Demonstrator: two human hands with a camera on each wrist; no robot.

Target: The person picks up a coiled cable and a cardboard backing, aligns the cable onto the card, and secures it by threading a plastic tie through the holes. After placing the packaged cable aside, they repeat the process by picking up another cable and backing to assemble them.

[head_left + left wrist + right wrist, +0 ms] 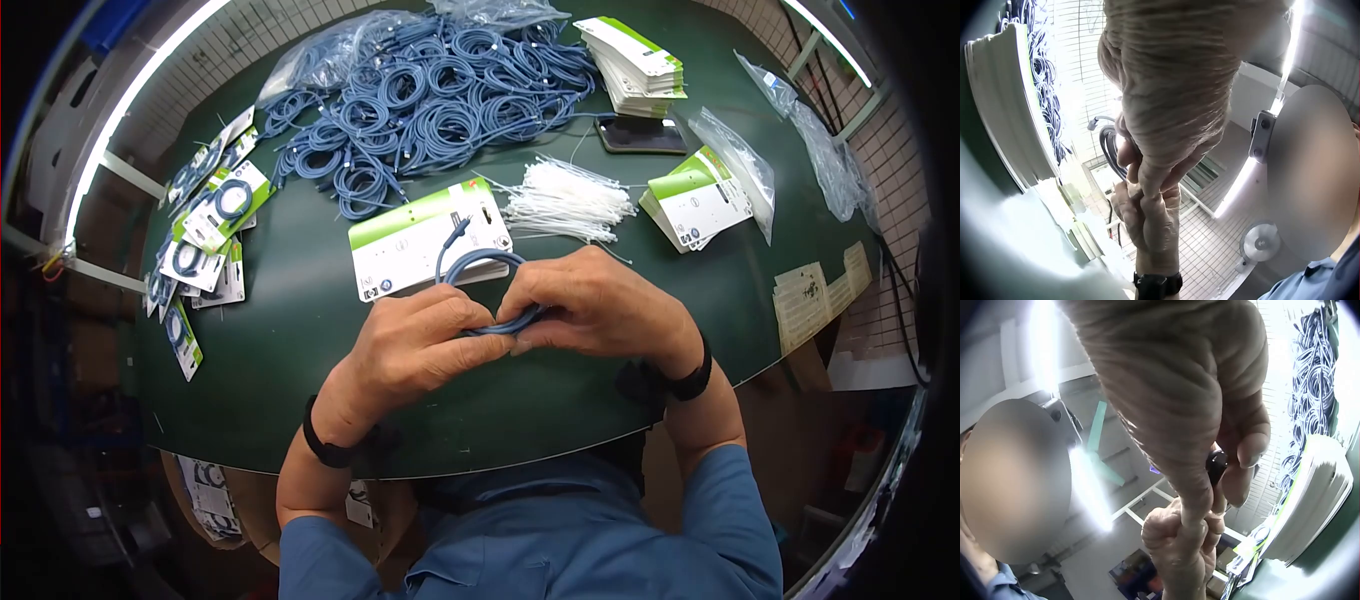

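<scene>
A small coil of blue cable (486, 258) is between my two hands, over the front of the green table. My left hand (415, 335) pinches its near left side between thumb and fingers. On the other side, my right hand (600, 305) grips the coil, its fingertips meeting those of the left. One dark plug (457, 232) sticks up from the coil over a white and green packaging card (425, 235). In the right wrist view a black cable end (1216, 465) shows by the right hand's fingers. The fingers hide the lower part of the coil.
A large heap of coiled blue cables (430, 95) covers the table's back. White cable ties (570, 198) lie right of centre, near a phone (642, 135) and card stacks (635, 70). Carded cables (205, 215) pile up at left. Plastic bags (825, 160) lie at right.
</scene>
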